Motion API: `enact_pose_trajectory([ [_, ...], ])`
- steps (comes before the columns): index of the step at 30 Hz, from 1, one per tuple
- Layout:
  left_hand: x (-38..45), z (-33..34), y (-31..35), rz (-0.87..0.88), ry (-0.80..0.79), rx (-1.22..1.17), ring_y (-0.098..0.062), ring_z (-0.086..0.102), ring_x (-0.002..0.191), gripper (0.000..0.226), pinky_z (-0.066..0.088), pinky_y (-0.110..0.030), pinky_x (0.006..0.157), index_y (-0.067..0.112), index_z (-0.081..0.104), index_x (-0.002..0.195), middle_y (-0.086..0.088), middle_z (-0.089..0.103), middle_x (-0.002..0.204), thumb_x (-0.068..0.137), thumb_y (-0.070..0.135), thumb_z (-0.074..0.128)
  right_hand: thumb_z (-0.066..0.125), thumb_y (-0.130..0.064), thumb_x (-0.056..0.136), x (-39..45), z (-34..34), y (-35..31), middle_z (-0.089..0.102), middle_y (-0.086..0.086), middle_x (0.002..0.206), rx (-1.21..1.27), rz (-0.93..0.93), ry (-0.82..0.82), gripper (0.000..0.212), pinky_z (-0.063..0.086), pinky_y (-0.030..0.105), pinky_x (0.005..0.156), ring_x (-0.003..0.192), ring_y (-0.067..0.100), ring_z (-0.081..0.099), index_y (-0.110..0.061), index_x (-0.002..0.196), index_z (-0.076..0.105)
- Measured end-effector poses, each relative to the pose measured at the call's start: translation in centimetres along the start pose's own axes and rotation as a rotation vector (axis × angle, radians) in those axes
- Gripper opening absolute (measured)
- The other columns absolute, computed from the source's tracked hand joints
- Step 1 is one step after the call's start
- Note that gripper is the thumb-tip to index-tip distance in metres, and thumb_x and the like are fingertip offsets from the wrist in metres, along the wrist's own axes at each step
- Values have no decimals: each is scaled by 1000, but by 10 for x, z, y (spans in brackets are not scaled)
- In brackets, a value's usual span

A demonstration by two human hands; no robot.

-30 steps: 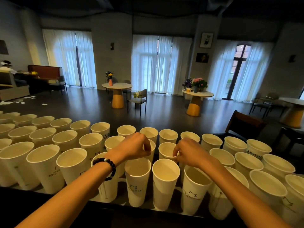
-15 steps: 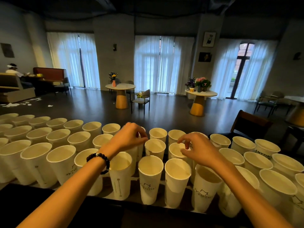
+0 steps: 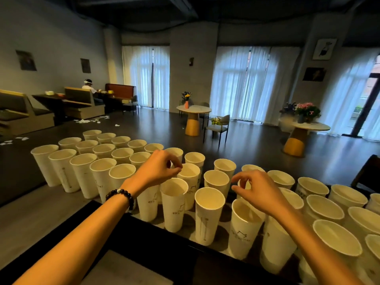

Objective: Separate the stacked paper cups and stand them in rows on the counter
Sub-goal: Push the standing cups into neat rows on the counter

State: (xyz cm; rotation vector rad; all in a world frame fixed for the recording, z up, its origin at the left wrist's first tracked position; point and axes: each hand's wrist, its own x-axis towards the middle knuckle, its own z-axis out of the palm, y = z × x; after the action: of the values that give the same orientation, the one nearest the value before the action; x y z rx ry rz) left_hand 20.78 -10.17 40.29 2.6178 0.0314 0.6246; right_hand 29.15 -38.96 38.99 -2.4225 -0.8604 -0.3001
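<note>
A: Start at the near edge. What sits under the wrists?

B: The dark counter (image 3: 144, 239), and on it the nearest row of paper cups (image 3: 207, 214), upright and mouths up. They stand close together without nesting, which I take as the point: each one can be lifted out alone.

A: And the left hand (image 3: 158, 171)?

B: It hovers above the cups with thumb and forefinger curled toward each other, tips close, just beside the rim of a middle-row cup (image 3: 189, 173). I see nothing pinched between them, and I cannot tell whether the tips touch that rim. A beaded bracelet (image 3: 121, 197) circles the wrist.

A: The right hand (image 3: 261, 192)?

B: Same shape: thumb and forefinger form a small loop, the other fingers loosely curled, and nothing is held. It hangs over the cups to its own side, above a near cup (image 3: 244, 227). I judge both hands are poised for a rim-edge pinch, since these thin walls would crush under a full grip.

A: Beyond the fingers?

B: More rows run left and right of the hands, three deep on the left. No stack shows, so the separating looks nearly done; straightening may be what remains.

A: Farther still?

B: Well past the cups, a round table (image 3: 194, 109) with flowers, a chair (image 3: 221, 124) beside it, and curtained windows (image 3: 242, 83) behind.
</note>
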Motion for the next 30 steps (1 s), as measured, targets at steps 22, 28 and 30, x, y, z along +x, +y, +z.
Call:
enact_pose_trajectory([
  [22, 80, 26, -88, 426, -345, 161, -13, 67, 94, 27, 55, -18, 66, 29, 77, 107, 8, 70, 117, 89, 10, 72, 78, -24, 82, 40, 37, -33, 69, -3, 92, -284, 281, -95, 28, 58, 21, 68, 76, 14, 65, -31, 109, 74],
  [28, 86, 38, -95, 435, -413, 159, -13, 68, 89, 23, 58, -21, 74, 27, 76, 108, 4, 72, 115, 87, 17, 75, 78, -33, 80, 59, 48, -29, 63, -12, 97, -405, 222, -205, 31, 37, 6, 54, 69, 7, 57, -36, 111, 72],
  [30, 86, 38, -95, 432, -393, 144, -12, 67, 89, 24, 55, -18, 71, 25, 76, 110, 4, 71, 114, 88, 17, 75, 78, -33, 81, 60, 49, -30, 64, -12, 99, -409, 205, -212, 30, 35, 5, 54, 68, 7, 56, -36, 110, 72],
])
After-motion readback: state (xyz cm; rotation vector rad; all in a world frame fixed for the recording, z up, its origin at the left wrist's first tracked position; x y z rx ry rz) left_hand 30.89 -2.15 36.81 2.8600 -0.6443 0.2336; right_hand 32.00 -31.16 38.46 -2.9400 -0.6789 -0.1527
